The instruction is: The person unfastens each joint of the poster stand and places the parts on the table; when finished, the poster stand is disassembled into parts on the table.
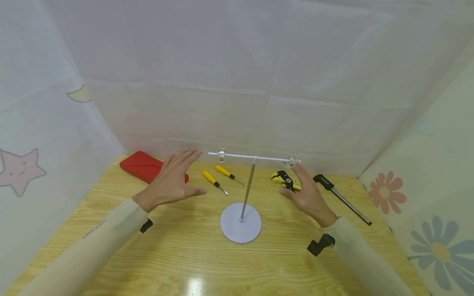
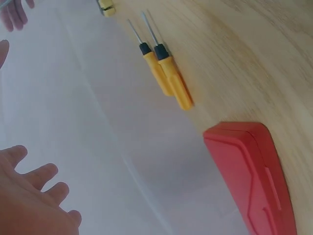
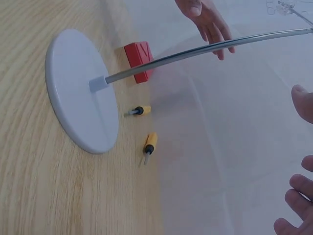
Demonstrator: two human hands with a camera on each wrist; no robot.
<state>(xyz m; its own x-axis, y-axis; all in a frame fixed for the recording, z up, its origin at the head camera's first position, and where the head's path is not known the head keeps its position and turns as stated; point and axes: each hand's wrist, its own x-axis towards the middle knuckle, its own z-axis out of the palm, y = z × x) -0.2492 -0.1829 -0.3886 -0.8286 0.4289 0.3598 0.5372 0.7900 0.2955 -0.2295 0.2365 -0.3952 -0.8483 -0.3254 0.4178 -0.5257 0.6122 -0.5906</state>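
A stand with a round white base, a thin metal pole and a white crossbar rises between my two hands. Clear clips sit near both ends of the bar, a left clip and a right clip. My left hand is raised left of the pole, fingers spread and thumb apart, holding nothing. On the other side, my right hand has its thumb and fingers apart; its fingertips overlap the right clip in the head view. Nothing shows in its grasp in the right wrist view.
Behind the left hand lies a red case. Two yellow-handled screwdrivers, a left one and a right one, lie behind the base. A yellow-black hand tool and a black-headed metal bar lie right. Pale sheets surround the wooden table.
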